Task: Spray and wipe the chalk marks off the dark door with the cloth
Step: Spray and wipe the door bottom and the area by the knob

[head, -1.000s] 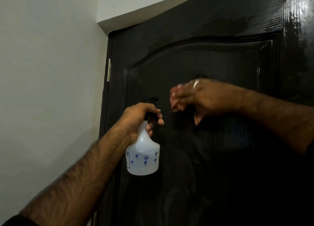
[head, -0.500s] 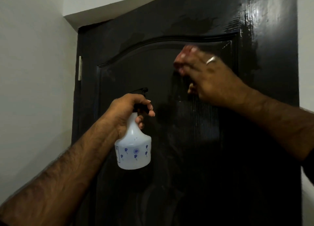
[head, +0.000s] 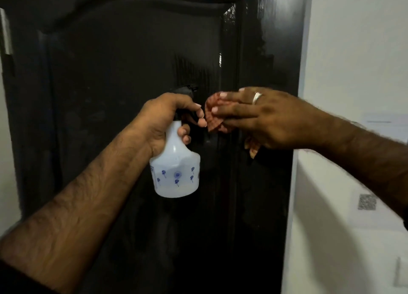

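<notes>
Door (head: 123, 72) panelling, dark and glossy, fills the space behind both your hands, with a white wall (head: 353, 50) beyond your right forearm. Your left hand (head: 163, 119) curls tight round the neck of the white spray bottle (head: 175, 172), its blue-flowered body hanging below your fist and its black nozzle pointing toward your right hand. Your right hand (head: 265, 119), ring (head: 257, 97) on one finger, lies with fingers nearly straight, pressing the reddish cloth (head: 213, 117) flat against the door just beside your left fingertips.
</notes>
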### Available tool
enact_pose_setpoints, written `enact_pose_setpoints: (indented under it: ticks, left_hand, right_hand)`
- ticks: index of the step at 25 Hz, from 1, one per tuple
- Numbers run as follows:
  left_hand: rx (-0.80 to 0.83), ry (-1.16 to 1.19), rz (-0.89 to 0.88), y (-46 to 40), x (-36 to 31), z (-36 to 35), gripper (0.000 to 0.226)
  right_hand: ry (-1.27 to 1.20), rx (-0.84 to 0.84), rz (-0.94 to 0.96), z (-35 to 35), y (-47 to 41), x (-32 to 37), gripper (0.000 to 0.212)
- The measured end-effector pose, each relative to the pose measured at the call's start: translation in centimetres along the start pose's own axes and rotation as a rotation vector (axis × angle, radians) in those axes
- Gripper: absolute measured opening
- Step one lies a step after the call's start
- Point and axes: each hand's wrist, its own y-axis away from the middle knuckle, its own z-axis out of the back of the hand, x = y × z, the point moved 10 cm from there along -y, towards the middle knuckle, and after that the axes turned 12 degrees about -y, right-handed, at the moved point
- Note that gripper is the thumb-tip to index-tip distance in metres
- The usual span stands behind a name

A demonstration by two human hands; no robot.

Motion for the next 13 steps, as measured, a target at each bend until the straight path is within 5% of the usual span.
enact_pose_setpoints:
  ticks: [4,7,9,13]
  left_hand:
    - [0.091,0.025,0.03,0.8,2.9,-2.3,0.012]
    - [0.094,0.015,0.045,1.2,4.4,-3.2,0.012]
    - [0.095,0.03,0.056,1.4,5.0,-3.6,0.012]
    - [0.13,0.041,0.063,1.8,6.5,-5.9,0.021]
  right_hand:
    - [-0.067,-0.218,-0.262,1.8,6.1,-1.5,0.055]
    - [-0.117,0.204,0.187,-7.3,10.3,10.8,0.057]
    - [-0.091,0.274,0.324,-7.6,11.7,12.2,0.06]
    - [-0.119,-0.15,-0.264,-1.8,9.4,1.7,0.062]
